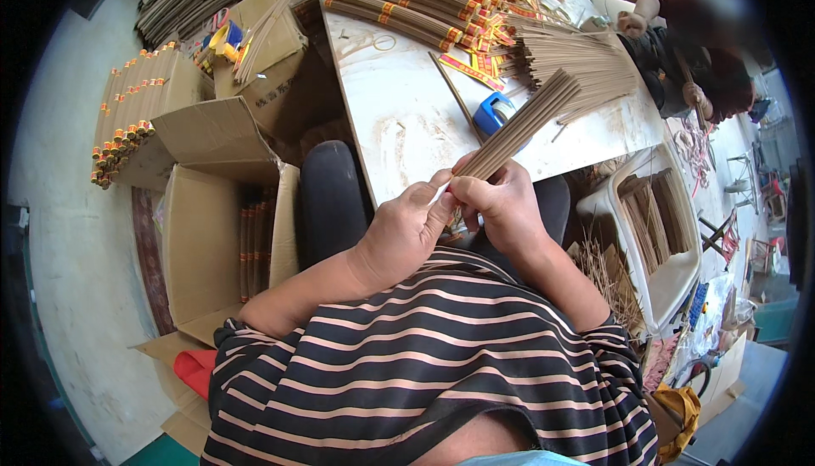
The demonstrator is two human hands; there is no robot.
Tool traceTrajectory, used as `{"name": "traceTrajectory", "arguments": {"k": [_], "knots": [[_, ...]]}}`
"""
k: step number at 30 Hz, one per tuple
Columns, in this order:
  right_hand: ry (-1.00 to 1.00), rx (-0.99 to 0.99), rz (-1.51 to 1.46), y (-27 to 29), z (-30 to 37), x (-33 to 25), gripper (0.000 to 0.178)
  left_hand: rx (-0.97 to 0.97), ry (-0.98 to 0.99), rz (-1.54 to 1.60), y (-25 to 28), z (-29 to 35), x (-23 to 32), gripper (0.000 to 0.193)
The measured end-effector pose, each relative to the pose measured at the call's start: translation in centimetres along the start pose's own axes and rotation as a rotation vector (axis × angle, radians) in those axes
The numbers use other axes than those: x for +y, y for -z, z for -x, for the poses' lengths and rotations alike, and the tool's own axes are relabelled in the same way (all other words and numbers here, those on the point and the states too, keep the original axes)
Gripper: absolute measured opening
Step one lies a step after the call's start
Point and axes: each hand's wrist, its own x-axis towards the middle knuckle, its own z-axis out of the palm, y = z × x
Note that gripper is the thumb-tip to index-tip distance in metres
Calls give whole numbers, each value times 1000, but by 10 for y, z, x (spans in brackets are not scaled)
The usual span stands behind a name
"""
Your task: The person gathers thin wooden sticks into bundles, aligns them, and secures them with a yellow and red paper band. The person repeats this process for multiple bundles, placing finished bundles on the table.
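Observation:
A bundle of brown incense sticks (531,122) slants up and to the right over the near edge of the white table (399,156). My right hand (505,207) is wrapped round its lower part, thumb on top. At the bundle's near end, my left hand (412,224) is closed with thumb and forefinger pinched against it; what lies under these fingertips is mostly hidden. Just behind the bundle, a blue tape dispenser (492,113) stands on the table. A thin dark stick (457,92) lies to its left.
Banded incense bundles (399,8) are stacked at the table's far side, beside loose sticks (577,63). An open carton (199,228) holding bundles stands at my left; more bundles (132,118) are stacked beyond. A white bin (671,288) of sticks stands right. Another person's hand (632,25) shows far right.

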Motion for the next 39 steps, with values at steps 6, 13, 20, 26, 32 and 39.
{"name": "traceTrajectory", "arguments": {"k": [6,13,20,26,32,39], "knots": [[4,-29,-12,-2,0,-9,21,68,-179,-123,-5,-1,-11,43],[-8,2,-49,-1,-5,-8,23,77,-330,-262,-3,-4,-7,50],[36,-79,-113,1,-10,-10,29,112,-385,-337,-5,-5,-22,54],[67,-97,-85,7,-26,2,33,93,-358,-404,-8,-11,-34,62],[128,-163,-7,13,-31,-3,33,176,-403,-469,-13,-18,-38,59],[158,-227,-42,18,-31,-7,33,141,-345,-316,-7,-20,-27,55]]}}
